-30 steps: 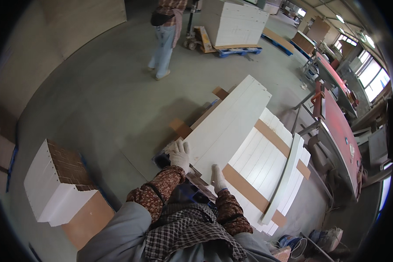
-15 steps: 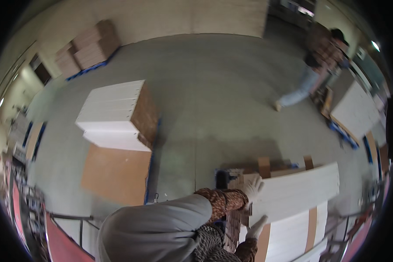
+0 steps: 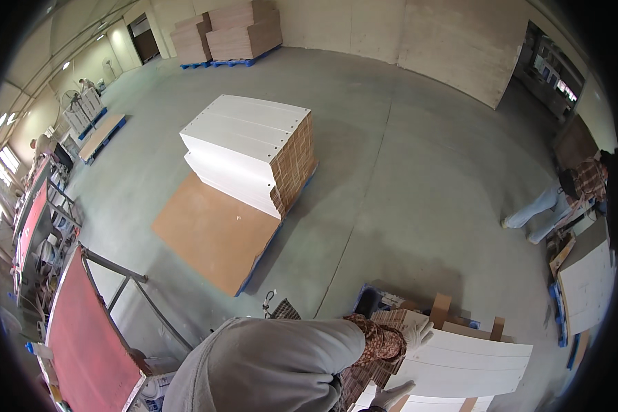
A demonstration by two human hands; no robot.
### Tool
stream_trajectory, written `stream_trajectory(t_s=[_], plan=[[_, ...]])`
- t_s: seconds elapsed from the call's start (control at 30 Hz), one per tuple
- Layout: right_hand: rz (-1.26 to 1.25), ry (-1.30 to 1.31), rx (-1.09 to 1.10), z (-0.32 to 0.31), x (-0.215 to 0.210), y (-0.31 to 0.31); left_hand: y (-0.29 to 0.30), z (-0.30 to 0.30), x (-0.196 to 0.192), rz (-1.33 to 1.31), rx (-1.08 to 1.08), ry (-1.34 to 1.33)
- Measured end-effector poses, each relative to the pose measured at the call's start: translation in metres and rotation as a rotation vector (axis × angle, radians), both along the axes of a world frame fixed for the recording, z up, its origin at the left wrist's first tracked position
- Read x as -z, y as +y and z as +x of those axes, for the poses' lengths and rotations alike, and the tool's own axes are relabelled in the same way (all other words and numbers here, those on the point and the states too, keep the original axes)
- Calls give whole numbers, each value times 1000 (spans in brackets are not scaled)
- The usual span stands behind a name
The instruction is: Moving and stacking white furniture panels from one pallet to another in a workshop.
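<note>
My left hand (image 3: pixel 416 334), in a white glove with a patterned sleeve behind it, grips the near end of a long white panel (image 3: pixel 474 364). The panel lies raised over a stack of similar white panels with brown spacer strips (image 3: pixel 441 307) at the lower right. My right hand (image 3: pixel 391 395), also gloved, reaches under the panel's lower edge with its fingers stretched along it; the frame edge cuts it off. My grey-clad shoulder (image 3: pixel 267 364) fills the bottom middle and hides both arms.
A tall stack of white panels (image 3: pixel 247 147) stands on a brown board (image 3: pixel 212 237) mid-floor. A red-topped metal cart (image 3: pixel 92 336) is at lower left. Another person (image 3: pixel 559 199) bends by a white stack (image 3: pixel 587 281) at the right. Brown board stacks (image 3: pixel 230 31) line the back wall.
The view has swung left, so the panel stack and my hands now sit at the lower right. Both hands stay on the white panel. The other person has shifted to the right edge.
</note>
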State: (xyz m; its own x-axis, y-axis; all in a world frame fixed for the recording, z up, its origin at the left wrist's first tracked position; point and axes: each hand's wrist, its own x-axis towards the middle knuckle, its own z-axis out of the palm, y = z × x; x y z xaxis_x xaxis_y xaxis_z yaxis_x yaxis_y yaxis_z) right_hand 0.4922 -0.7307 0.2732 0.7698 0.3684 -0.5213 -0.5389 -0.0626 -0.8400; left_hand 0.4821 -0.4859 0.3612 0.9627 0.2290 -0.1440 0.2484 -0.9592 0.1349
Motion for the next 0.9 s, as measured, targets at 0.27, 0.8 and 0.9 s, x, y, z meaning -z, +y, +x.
stream_trajectory(t_s=[0.27, 0.8, 0.9], plan=[[42, -6, -87, 1, -1, 17, 15, -6, 30, 130, -72, -80], [70, 98, 122, -20, -31, 9, 0, -13, -36, 88, 86, 138], [-15, 193, 149, -12, -26, 7, 2, -10, -40, -90, 1, 82]])
